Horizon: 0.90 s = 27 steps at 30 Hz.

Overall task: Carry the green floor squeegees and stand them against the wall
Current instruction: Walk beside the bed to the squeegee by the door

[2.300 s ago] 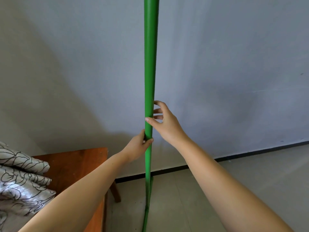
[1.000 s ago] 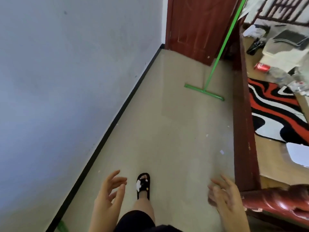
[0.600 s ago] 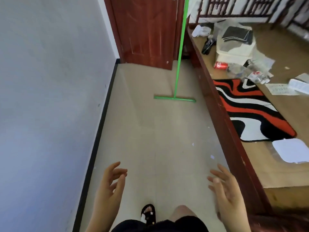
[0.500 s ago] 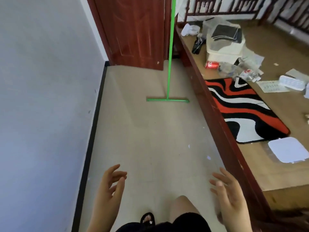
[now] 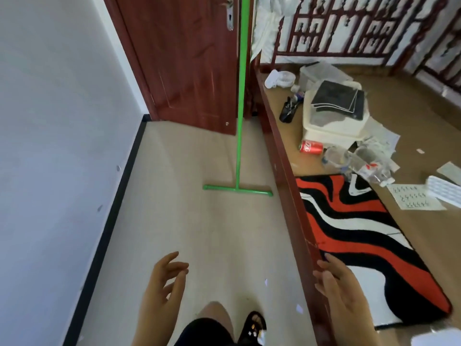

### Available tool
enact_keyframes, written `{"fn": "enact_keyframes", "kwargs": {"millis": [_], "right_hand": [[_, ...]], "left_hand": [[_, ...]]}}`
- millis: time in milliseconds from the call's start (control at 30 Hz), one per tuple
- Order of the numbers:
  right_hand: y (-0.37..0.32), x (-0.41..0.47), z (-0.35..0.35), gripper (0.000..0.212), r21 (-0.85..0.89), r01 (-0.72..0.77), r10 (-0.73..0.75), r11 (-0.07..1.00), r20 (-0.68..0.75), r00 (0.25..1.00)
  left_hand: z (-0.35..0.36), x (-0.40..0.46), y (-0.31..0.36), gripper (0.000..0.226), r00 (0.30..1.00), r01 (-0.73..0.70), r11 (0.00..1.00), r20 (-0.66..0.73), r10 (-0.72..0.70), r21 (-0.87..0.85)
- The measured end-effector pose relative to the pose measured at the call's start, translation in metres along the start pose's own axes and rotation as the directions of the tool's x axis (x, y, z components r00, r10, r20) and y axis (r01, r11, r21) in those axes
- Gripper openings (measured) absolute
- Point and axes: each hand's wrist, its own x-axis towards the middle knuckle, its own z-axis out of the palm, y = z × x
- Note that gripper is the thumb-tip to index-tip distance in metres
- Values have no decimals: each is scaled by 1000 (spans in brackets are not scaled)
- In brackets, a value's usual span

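Note:
A green floor squeegee [image 5: 240, 116] stands upright ahead of me, its blade flat on the beige floor and its long handle rising past the red-brown door [image 5: 184, 58]. My left hand [image 5: 163, 290] is low in the view, empty, fingers spread. My right hand [image 5: 341, 288] is also empty with fingers apart, beside the wooden rail. Both hands are well short of the squeegee. The grey wall [image 5: 55, 146] with a black skirting runs along my left.
A dark red wooden rail [image 5: 289, 186] borders the corridor on the right. Beyond it lie a red, black and white rug [image 5: 356, 228], a white box [image 5: 334, 121], a red can [image 5: 310, 147], plastic bottles and papers. My sandalled foot [image 5: 253, 325] is below.
I let go of a squeegee at the wall and turned away. Since then I have walked down the corridor with empty hands, and the second squeegee by the door has come closer.

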Motion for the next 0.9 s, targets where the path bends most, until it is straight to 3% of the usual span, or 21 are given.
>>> {"fn": "enact_keyframes", "kwargs": {"millis": [167,333,433,533,667,733,800,900], "right_hand": [[-16,95,19,51,-27,-29,30,999,55,998],[-31,209,54,19,6,11,-11,1000,24,1000],[-43,278,79,33,-2,48,-48,999,-5,999],[-72,336,102,28,43,88,-88,995,-11,996],[-98,396,123,15,35,119,-120,992,15,993],[-105,427,130,22,33,106,-106,994,15,994],[-114,458,138,31,29,99,-100,995,39,994],[-131,509,149,29,8,97,-97,995,127,987]], "left_hand": [[39,80,21,30,997,17,1000,-69,-18,-15],[77,190,42,39,998,2,1000,-64,-3,-12],[88,267,63,42,997,-43,999,-65,42,-15],[97,332,94,29,993,-93,995,-69,91,-29],[115,393,114,31,993,-109,994,-47,108,-22],[124,416,120,31,993,-108,994,-58,107,-18],[133,438,128,29,990,-104,994,-95,101,-25],[150,470,140,31,983,-101,995,-154,97,-20]]}}
